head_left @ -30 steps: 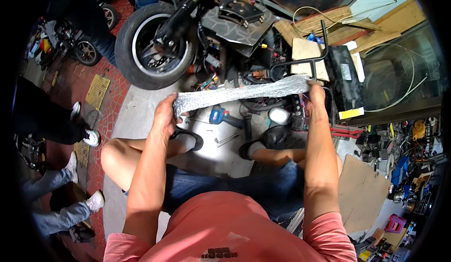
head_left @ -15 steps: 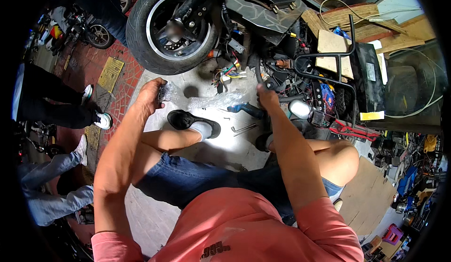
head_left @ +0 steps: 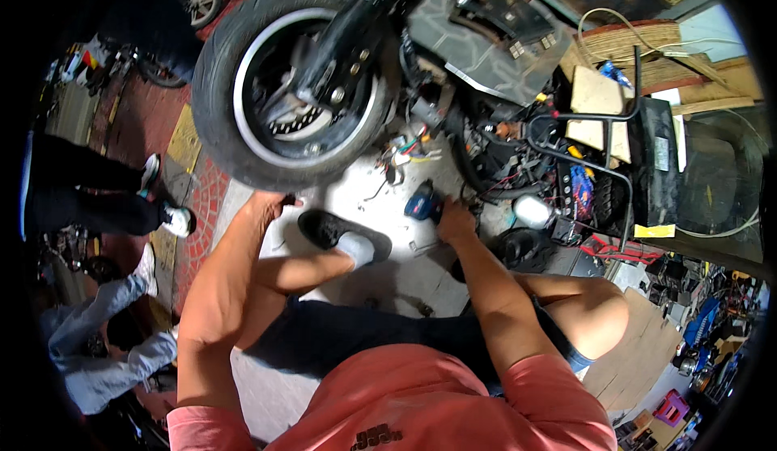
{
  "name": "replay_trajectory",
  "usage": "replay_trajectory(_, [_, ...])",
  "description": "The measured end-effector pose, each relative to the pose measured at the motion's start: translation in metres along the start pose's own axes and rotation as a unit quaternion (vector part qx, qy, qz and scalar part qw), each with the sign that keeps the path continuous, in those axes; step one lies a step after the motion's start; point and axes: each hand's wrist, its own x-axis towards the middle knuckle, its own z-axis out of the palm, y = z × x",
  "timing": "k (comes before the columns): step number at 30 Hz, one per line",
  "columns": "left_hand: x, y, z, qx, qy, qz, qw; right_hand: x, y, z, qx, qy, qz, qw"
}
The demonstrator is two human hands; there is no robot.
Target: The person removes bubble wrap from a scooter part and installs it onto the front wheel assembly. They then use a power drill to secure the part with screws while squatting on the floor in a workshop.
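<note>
Upper left of the pale floor [head_left: 348, 277]: big wheel [head_left: 212, 95], black tyre on a silver-edged rim, dark fork leg [head_left: 348, 55] crossing it. Right of that, a grey patterned panel [head_left: 486, 46]; further right, a black tube rack [head_left: 638, 79] next to a black box [head_left: 660, 139]. Black shoe [head_left: 328, 231] on the person's left foot, below the wheel. Left hand [head_left: 269, 206] just under the tyre's lower edge, fingers part-curled; can't tell if it touches rubber or has hold of anything. Right hand [head_left: 456, 221] is at the handle end of the blue-and-black drill [head_left: 419, 203], fingers curled round it; can't tell how firmly. Drill sits right of the shoe, head pointing left. White oval part [head_left: 533, 211] right of that hand. Loose coloured wires [head_left: 409, 156] above the drill.
</note>
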Motion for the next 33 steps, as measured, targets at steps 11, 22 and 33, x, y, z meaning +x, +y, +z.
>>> replay_trajectory(11, [-0.054,0.039,0.092,0.085,-0.165,0.027,0.982,0.005,-0.09,-0.022,0.554,0.045,-0.126,0.821])
replay_trajectory(22, [-0.104,0.089,0.117,-0.058,-0.282,0.017,0.957,-0.103,-0.095,-0.172,0.582,-0.008,-0.368,0.725])
replay_trajectory(33, [-0.195,0.137,0.115,-0.138,-0.303,0.103,0.937,-0.052,-0.045,-0.069,0.827,-0.145,-0.029,0.543])
